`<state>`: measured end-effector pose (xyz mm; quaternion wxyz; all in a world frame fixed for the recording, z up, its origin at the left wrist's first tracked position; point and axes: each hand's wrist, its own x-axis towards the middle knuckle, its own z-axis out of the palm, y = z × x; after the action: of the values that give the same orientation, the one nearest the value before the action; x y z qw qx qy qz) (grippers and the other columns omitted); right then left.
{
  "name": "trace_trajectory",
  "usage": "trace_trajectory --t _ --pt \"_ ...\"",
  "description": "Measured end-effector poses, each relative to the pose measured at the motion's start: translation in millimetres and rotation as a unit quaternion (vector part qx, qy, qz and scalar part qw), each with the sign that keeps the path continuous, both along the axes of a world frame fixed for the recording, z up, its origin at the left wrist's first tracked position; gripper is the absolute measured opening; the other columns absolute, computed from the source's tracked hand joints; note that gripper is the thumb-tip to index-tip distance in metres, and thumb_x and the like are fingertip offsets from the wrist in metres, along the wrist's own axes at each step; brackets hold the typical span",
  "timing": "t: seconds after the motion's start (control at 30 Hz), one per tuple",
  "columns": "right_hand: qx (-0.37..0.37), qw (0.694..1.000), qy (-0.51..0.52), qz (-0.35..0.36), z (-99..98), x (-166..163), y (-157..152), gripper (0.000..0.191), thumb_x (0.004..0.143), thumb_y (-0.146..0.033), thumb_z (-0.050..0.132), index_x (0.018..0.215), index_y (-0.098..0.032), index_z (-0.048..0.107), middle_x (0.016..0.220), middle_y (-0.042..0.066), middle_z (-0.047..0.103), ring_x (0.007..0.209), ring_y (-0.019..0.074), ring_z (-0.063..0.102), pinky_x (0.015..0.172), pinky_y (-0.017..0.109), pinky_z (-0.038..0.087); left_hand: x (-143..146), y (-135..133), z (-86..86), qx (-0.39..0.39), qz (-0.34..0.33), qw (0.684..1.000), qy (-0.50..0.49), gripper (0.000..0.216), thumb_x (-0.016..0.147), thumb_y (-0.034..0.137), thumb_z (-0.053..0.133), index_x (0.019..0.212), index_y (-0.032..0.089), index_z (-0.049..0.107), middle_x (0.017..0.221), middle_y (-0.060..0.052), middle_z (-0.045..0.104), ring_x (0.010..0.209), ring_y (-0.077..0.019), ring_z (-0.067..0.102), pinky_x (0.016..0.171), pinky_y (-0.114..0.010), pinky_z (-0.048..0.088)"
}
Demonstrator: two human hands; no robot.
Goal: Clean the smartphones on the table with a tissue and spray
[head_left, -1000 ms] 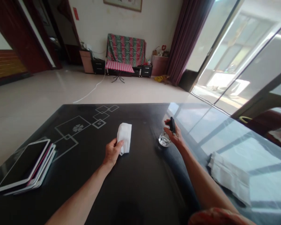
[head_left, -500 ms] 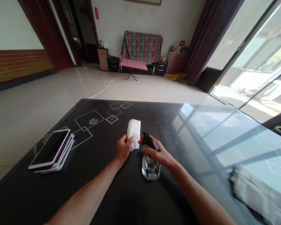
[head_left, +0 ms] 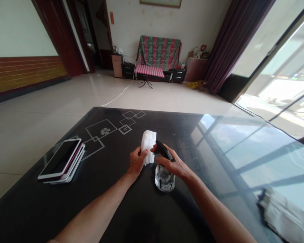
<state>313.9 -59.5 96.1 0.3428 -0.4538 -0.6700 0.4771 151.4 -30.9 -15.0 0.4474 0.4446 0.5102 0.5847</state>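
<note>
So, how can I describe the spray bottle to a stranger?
Near the middle of the black glass table, the right hand grips a small clear round spray bottle. Unlike the white folded tissue beside it, it has a black trigger.

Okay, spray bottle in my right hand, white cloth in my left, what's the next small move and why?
Probably squeeze the trigger once: the right hand grips the spray bottle with its black nozzle aimed at the folded white cloth that the left hand holds close in front of it.
</note>
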Motion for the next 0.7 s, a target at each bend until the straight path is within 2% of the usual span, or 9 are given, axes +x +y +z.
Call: trace_trajectory --t 0.2,0.33,0.5,0.7 --pt "0.027 0.999 -0.014 -0.023 -0.1 8.5 2.1 0.030 0.074 -0.024 0.056 0.103 -0.018 0.061 0.098 0.003 0.062 0.075 0.0137 0.053 0.069 0.027 0.043 0.5 -1.1 2.2 0.003 0.003 1.000 -0.014 0.038 0.074 0.043 0.066 0.096 0.012 0.071 0.070 -0.002 0.066 0.057 -0.0134 0.056 0.053 -0.022 0.043" --pt "0.025 0.999 -0.036 -0.029 -0.7 15.6 2.5 0.027 0.075 -0.025 0.056 0.101 -0.017 0.061 0.095 0.003 0.063 0.072 0.0139 0.054 0.066 0.027 0.043 1.0 -1.7 4.9 -0.001 0.016 1.000 -0.025 0.037 0.073 0.042 0.067 0.095 0.013 0.071 0.069 -0.001 0.066 0.056 -0.0128 0.055 0.052 -0.022 0.043" --pt "0.035 0.998 -0.043 0.002 4.4 16.2 -1.7 0.029 0.076 -0.023 0.057 0.104 -0.018 0.060 0.085 0.001 0.061 0.066 0.0117 0.051 0.061 0.025 0.042 1.5 -1.0 6.6 -0.006 0.028 0.999 -0.047 0.035 0.075 0.043 0.066 0.093 0.013 0.070 0.066 0.000 0.063 0.053 -0.0113 0.052 0.050 -0.021 0.041" --pt "0.016 0.994 -0.071 0.086 11.2 13.4 -9.5 0.024 0.077 -0.019 0.056 0.100 -0.017 0.062 0.078 0.000 0.061 0.063 0.0107 0.051 0.058 0.023 0.042 2.0 2.6 8.1 -0.016 0.051 0.996 -0.073 0.039 0.076 0.046 0.064 0.094 0.012 0.068 0.062 0.001 0.059 0.051 -0.0104 0.048 0.049 -0.021 0.040"
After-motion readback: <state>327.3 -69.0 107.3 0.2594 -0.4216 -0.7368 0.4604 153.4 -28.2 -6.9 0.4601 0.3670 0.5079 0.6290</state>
